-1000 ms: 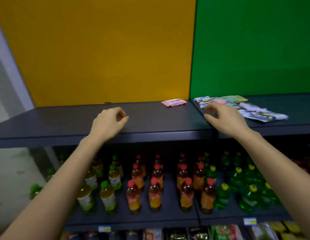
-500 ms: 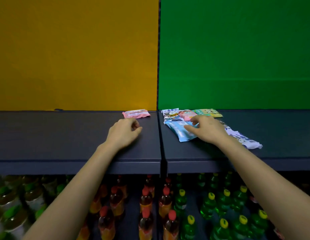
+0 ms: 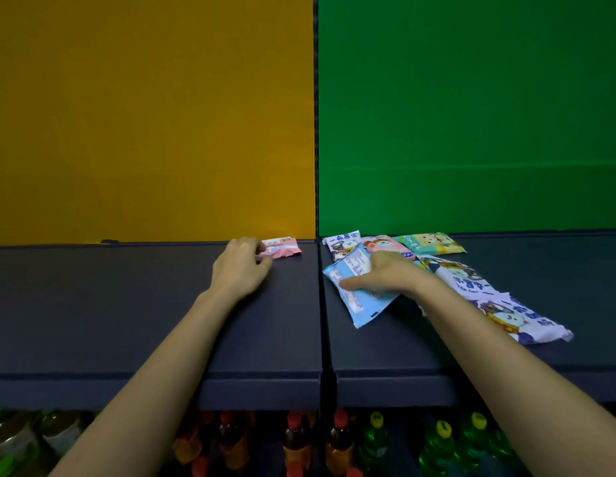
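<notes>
Both hands were at work on the top shelf (image 3: pixel 127 321), one on each side of the seam (image 3: pixel 325 339) between its two boards. The left hand (image 3: pixel 243 266) sat at the back under the yellow panel (image 3: pixel 151 115), with its fingers curled onto the left end of the pink packet (image 3: pixel 284 247). A strip of pink showed between the fingers, so I judged it a pinch. The packet lay flat against the back wall, its long axis running left to right and its free end pointing toward the seam, to the right of the grip. The right hand (image 3: pixel 385 275) came in from the right onto the blue packet (image 3: pixel 360 297), thumb laid along its face and fingers curled over its far edge, clamped. That packet lay just right of the seam, its long axis running diagonally from back to front, at the left edge of a loose pile. The pile held a white packet (image 3: pixel 341 244), a green packet (image 3: pixel 434 243) and a long white strip of packets (image 3: pixel 471 284). Each hand was nearer its own packet, so no crossing was needed. The pink packet carried a barcode label, and the white ones had blue characters and cartoon faces (print too small to read with confidence). The blue packet showed only fine print. Bottles (image 3: pixel 296 438) stood on the shelf below.
</notes>
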Available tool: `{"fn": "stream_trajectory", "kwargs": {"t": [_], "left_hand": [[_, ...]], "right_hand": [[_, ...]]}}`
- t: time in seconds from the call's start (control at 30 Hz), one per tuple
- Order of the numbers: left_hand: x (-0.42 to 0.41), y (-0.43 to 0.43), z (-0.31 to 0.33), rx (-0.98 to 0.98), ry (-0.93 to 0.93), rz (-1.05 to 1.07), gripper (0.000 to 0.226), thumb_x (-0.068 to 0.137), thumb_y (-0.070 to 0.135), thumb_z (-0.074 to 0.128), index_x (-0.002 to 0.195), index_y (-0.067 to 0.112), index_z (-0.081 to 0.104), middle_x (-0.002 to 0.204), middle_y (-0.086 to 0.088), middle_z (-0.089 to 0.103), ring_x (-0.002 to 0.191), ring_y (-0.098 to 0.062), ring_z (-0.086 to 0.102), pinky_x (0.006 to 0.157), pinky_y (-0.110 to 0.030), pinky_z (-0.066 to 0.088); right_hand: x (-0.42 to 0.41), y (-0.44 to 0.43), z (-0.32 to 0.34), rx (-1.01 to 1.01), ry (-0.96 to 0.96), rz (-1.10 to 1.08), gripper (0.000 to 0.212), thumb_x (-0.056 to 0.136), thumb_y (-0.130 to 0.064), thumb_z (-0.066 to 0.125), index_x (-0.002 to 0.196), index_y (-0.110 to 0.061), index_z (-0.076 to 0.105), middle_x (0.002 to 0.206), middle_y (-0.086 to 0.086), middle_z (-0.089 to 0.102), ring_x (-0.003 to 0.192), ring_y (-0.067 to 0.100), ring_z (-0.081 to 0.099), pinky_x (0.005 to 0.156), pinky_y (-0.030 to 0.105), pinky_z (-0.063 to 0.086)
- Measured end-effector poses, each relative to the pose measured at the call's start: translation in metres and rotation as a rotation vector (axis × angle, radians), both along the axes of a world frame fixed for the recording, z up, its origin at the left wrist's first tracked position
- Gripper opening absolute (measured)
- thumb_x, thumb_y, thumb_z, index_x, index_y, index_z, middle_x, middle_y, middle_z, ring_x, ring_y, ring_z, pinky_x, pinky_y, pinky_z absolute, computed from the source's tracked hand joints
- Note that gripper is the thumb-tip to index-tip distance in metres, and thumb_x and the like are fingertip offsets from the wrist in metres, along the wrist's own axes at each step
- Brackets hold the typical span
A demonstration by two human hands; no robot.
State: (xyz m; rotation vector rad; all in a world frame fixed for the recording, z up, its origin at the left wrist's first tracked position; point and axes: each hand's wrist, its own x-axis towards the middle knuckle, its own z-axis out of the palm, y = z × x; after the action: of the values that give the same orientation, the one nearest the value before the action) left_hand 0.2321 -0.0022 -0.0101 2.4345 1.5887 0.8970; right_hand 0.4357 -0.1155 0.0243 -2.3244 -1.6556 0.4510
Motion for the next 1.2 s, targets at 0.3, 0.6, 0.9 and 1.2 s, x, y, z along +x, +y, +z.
{"fn": "stream_trajectory", "kwargs": {"t": [0.3,0.6,0.9,1.2], "left_hand": [[0.012,0.067,-0.009,-0.244,0.108,-0.058,0.076,0.08,0.071,0.042,0.129,0.013,0.048,0.135,-0.01,0.048,0.119,-0.028,0.045,0.093,-0.039,0.038],[0.037,0.051,0.007,0.004,0.594,0.014,0.046,0.092,0.042,0.047,0.121,0.006,0.049,0.125,-0.015,0.056,0.111,-0.032,0.054,0.084,-0.036,0.044],[-0.045,-0.005,0.035,-0.27,-0.374,0.048,0.042,0.074,0.027,0.073,0.108,0.004,0.065,0.11,-0.018,0.068,0.099,-0.032,0.065,0.088,-0.046,0.053],[-0.192,-0.193,-0.006,-0.182,-1.139,0.373,0.03,0.086,0.013,0.064,0.114,0.007,0.054,0.092,-0.005,0.069,0.071,-0.012,0.068,0.066,-0.026,0.057]], "right_hand": [[0.023,-0.001,0.001,0.275,0.37,-0.004,0.034,0.08,-0.041,0.067,0.102,-0.015,0.066,0.099,0.006,0.071,0.091,0.024,0.067,0.086,0.039,0.053],[0.029,-0.006,-0.006,0.369,0.546,-0.052,0.015,0.083,-0.036,0.067,0.077,-0.027,0.056,0.081,-0.01,0.064,0.075,0.011,0.061,0.065,0.026,0.046],[-0.019,0.007,-0.006,0.419,0.595,0.149,0.022,0.085,-0.042,0.062,0.093,-0.022,0.057,0.104,0.003,0.067,0.095,0.023,0.064,0.09,0.04,0.05],[-0.173,-0.017,-0.021,0.268,0.81,0.651,0.036,0.085,-0.044,0.061,0.107,-0.017,0.055,0.108,0.003,0.067,0.094,0.02,0.066,0.087,0.045,0.052]]}}
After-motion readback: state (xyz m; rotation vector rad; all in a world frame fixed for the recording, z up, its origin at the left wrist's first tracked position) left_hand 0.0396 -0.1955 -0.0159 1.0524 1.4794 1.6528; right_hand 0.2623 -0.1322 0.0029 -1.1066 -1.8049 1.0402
